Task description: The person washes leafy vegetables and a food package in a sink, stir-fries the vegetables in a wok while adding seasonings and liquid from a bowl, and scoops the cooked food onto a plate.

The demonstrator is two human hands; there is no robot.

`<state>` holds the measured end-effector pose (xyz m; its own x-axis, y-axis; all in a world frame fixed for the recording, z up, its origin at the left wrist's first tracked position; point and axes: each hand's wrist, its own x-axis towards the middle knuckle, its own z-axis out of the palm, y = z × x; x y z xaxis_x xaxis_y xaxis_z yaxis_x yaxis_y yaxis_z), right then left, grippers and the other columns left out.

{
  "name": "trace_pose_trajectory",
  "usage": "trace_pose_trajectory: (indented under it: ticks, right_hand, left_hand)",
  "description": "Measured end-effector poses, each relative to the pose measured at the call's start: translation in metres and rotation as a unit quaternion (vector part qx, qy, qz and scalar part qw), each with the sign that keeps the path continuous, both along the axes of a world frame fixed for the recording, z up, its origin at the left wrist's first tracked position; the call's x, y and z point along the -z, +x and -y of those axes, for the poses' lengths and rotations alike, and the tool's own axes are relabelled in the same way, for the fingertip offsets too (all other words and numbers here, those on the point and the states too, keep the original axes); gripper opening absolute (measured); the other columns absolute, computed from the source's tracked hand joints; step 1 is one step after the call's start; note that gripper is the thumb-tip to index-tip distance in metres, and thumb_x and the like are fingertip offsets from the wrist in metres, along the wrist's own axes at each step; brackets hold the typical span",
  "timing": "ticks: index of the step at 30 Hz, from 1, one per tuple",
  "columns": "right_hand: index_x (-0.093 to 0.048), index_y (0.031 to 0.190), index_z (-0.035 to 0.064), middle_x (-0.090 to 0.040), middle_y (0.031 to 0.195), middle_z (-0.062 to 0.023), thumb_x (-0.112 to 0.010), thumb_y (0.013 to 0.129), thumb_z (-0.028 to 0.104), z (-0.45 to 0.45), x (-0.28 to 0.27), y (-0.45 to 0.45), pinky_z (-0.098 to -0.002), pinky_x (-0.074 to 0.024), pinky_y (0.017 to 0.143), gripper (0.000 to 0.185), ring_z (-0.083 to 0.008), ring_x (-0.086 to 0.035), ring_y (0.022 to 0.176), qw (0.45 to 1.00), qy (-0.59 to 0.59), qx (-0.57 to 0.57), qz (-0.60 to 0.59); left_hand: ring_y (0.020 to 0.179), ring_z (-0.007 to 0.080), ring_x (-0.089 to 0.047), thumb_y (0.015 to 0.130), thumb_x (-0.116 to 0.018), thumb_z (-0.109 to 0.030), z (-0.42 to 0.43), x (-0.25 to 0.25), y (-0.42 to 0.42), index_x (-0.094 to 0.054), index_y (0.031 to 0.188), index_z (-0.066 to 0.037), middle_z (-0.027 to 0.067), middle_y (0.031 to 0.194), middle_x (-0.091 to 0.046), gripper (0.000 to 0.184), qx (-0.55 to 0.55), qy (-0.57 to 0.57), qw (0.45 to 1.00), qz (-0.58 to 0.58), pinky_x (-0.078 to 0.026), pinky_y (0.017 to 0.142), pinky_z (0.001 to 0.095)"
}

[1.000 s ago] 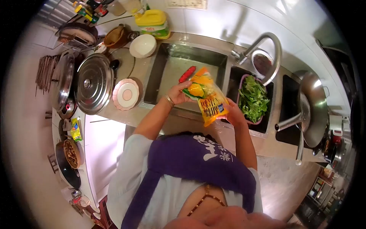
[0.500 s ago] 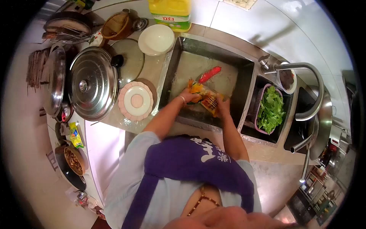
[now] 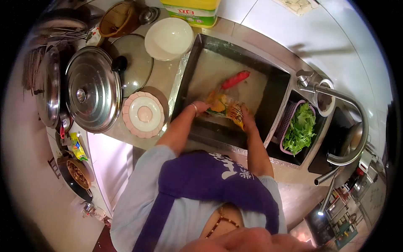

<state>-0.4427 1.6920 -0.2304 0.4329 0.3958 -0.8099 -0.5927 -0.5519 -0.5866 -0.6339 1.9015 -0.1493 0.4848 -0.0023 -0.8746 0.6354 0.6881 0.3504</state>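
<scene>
Both my hands are in the large metal sink [image 3: 256,54], holding a crumpled plastic food packet [image 3: 218,103] printed in yellow, orange and green. My left hand [image 3: 201,106] grips its left end, a bracelet at the wrist. At the packet's right end, by the part with dark lettering, my right hand [image 3: 248,119] is closed on it. Some fingertips are hidden behind the plastic. Just beyond the packet lies a long red-wrapped item [image 3: 236,79] on the sink floor; its kind I cannot make out.
A purple basket of leafy greens [image 3: 300,128] stands in the smaller right basin, beneath a curved faucet [image 3: 361,113]. Left of the sink are a white bowl [image 3: 169,38], a pink-rimmed plate [image 3: 143,114] and a large steel lid [image 3: 93,89]. A yellow detergent jug [image 3: 191,10] stands behind.
The view has shifted a little. My hands still hold the packet, which now lies flatter and more stretched between them, its right end turned downward.
</scene>
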Motion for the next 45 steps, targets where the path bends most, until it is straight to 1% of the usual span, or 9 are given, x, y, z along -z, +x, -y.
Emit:
trace_pose_trajectory:
  ticks: [5, 12, 15, 20, 24, 28, 33, 36, 45]
  right_hand:
    - [-0.039, 0.133, -0.0014, -0.052, 0.123, -0.0177, -0.065, 0.081, 0.044, -0.006, -0.030, 0.015, -0.0367, -0.0402, 0.093, 0.074, -0.0283, -0.051, 0.111, 0.984, 0.036, -0.154, -0.086]
    - [-0.052, 0.111, 0.0034, -0.063, 0.096, -0.0106, -0.067, 0.083, 0.029, -0.049, -0.094, -0.009, -0.0373, -0.0541, 0.064, 0.041, -0.0239, -0.064, 0.081, 0.979, 0.133, 0.027, -0.153]
    - [-0.053, 0.109, 0.0035, -0.063, 0.092, -0.0097, -0.066, 0.084, 0.028, -0.057, -0.095, -0.022, -0.0356, -0.0539, 0.062, 0.037, -0.0222, -0.064, 0.076, 0.989, 0.111, 0.027, -0.095]
    - [-0.056, 0.109, -0.0008, -0.063, 0.091, -0.0093, -0.059, 0.087, 0.037, -0.050, -0.039, -0.022, -0.0336, -0.0483, 0.069, 0.043, -0.0197, -0.060, 0.076, 0.987, -0.036, -0.097, 0.127]
    - [-0.057, 0.110, -0.0012, -0.062, 0.092, -0.0093, -0.055, 0.088, 0.044, -0.049, -0.017, -0.012, -0.0332, -0.0463, 0.069, 0.050, -0.0193, -0.058, 0.076, 0.990, -0.110, 0.004, 0.092]
    - [-0.057, 0.110, 0.0011, -0.062, 0.096, -0.0106, -0.059, 0.086, 0.042, -0.055, -0.050, -0.005, -0.0329, -0.0495, 0.070, 0.048, -0.0192, -0.061, 0.080, 0.999, -0.003, 0.044, -0.031]
    - [-0.057, 0.107, 0.0034, -0.062, 0.096, -0.0098, -0.072, 0.078, 0.030, -0.047, -0.031, -0.006, -0.0338, -0.0527, 0.068, 0.042, -0.0199, -0.063, 0.079, 0.985, 0.081, -0.151, 0.000]
    - [-0.057, 0.105, 0.0033, -0.062, 0.093, -0.0084, -0.075, 0.075, 0.027, -0.070, -0.096, -0.010, -0.0332, -0.0524, 0.067, 0.043, -0.0196, -0.063, 0.077, 0.987, 0.091, -0.084, -0.099]
    - [-0.059, 0.104, -0.0009, -0.062, 0.096, -0.0110, -0.068, 0.078, 0.040, -0.056, -0.055, -0.020, -0.0352, -0.0464, 0.072, 0.050, -0.0219, -0.060, 0.081, 0.974, -0.042, -0.142, 0.173]
  left_hand:
    - [0.098, 0.0161, -0.060, 0.080, -0.071, -0.032, -0.007, -0.041, 0.016, -0.057, 0.117, -0.004, 0.0045, 0.110, -0.063, 0.048, -0.102, -0.129, 0.986, -0.024, -0.051, 0.081, 0.0337]
    - [0.092, 0.0188, -0.063, 0.075, -0.076, -0.028, 0.005, 0.016, 0.017, -0.054, 0.114, 0.005, 0.0134, 0.108, -0.062, 0.055, -0.238, -0.061, 0.969, 0.025, -0.051, 0.078, 0.0347]
    - [0.087, 0.0223, -0.064, 0.076, -0.073, -0.039, 0.020, -0.007, 0.037, -0.054, 0.110, 0.012, 0.0166, 0.099, -0.064, 0.064, -0.160, 0.237, 0.954, -0.086, -0.051, 0.074, 0.0354]
    - [0.113, 0.0366, -0.051, 0.085, -0.056, -0.046, 0.002, 0.047, 0.017, -0.023, 0.142, -0.006, 0.0246, 0.125, -0.051, 0.077, 0.148, 0.277, 0.944, -0.100, -0.044, 0.092, 0.0425]
    - [0.107, 0.0359, -0.056, 0.081, -0.053, -0.060, 0.007, 0.019, 0.025, -0.053, 0.113, 0.013, 0.0298, 0.109, -0.059, 0.079, 0.019, 0.352, 0.927, -0.128, -0.043, 0.089, 0.0386]
    - [0.113, 0.0364, -0.052, 0.083, -0.048, -0.061, 0.015, 0.069, 0.008, -0.047, 0.122, 0.010, 0.0289, 0.122, -0.052, 0.081, 0.080, 0.473, 0.877, -0.008, -0.039, 0.095, 0.0380]
    - [0.115, 0.0331, -0.052, 0.084, -0.059, -0.049, 0.016, 0.088, 0.022, -0.048, 0.123, 0.007, 0.0231, 0.122, -0.053, 0.070, -0.123, 0.323, 0.936, -0.068, -0.040, 0.096, 0.0361]
    - [0.106, 0.0274, -0.056, 0.079, -0.070, -0.035, -0.001, -0.012, 0.031, -0.031, 0.134, 0.005, 0.0196, 0.121, -0.052, 0.078, -0.087, -0.015, 0.994, 0.071, -0.049, 0.085, 0.0416]
    - [0.101, 0.0273, -0.059, 0.071, -0.076, -0.043, 0.004, 0.013, 0.022, -0.042, 0.123, 0.013, 0.0232, 0.113, -0.057, 0.083, -0.046, 0.176, 0.980, -0.079, -0.049, 0.083, 0.0388]
